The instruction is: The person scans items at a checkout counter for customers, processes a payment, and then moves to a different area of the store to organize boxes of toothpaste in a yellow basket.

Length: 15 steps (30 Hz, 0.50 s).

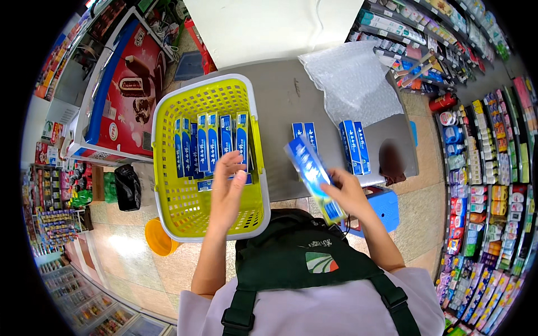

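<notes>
My right hand (346, 191) holds a blue and yellow toothpaste box (313, 174), tilted and slightly blurred, in front of my chest by the table's near edge. My left hand (229, 189) is over the right side of a yellow-green plastic basket (212, 80), fingers apart, holding nothing. Several similar toothpaste boxes (202, 143) stand in rows in the basket, and one (206, 185) lies crosswise, partly behind my left hand. On the grey table (277, 92), one pair of boxes (309, 130) is partly hidden by the held box; another pair (355, 147) lies farther right.
Bubble wrap (353, 84) lies on the table's far right, with a dark brown object (393, 164) at the right edge. A blue plastic stool (386, 206) and a yellow bucket (159, 237) stand on the floor. A freezer (122, 88) is at left, stocked shelves (479, 168) at right.
</notes>
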{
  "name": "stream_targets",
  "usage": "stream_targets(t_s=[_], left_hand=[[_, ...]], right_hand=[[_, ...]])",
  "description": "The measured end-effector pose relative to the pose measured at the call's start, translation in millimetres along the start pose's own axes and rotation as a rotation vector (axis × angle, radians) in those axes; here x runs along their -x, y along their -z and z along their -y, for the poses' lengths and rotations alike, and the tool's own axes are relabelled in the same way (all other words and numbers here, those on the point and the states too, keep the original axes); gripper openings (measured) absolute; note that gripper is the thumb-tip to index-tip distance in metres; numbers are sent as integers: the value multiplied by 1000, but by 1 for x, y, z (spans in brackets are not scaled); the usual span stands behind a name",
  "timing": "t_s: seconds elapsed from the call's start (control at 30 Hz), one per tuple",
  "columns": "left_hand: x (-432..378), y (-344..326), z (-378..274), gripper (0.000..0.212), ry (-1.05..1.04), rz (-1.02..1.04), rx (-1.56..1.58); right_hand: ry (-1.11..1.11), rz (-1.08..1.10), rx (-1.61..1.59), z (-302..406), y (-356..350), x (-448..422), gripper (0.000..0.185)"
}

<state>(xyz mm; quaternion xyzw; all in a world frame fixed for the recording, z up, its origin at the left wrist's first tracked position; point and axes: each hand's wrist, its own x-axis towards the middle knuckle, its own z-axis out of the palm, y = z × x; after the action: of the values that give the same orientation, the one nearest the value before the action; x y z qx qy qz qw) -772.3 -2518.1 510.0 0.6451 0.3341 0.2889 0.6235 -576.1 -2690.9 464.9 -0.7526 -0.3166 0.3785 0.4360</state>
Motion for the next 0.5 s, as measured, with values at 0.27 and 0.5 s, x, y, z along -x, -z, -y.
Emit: stream_targets(t_s=[0.27,0.5], left_hand=[[9,50,49,18,183,-122,-62],[11,47,72,22,166,-70,-64]], right_hand=[[-40,-430,705,-48,-33,-84,40],[-105,-423,829,-67,-55,-95,53]])
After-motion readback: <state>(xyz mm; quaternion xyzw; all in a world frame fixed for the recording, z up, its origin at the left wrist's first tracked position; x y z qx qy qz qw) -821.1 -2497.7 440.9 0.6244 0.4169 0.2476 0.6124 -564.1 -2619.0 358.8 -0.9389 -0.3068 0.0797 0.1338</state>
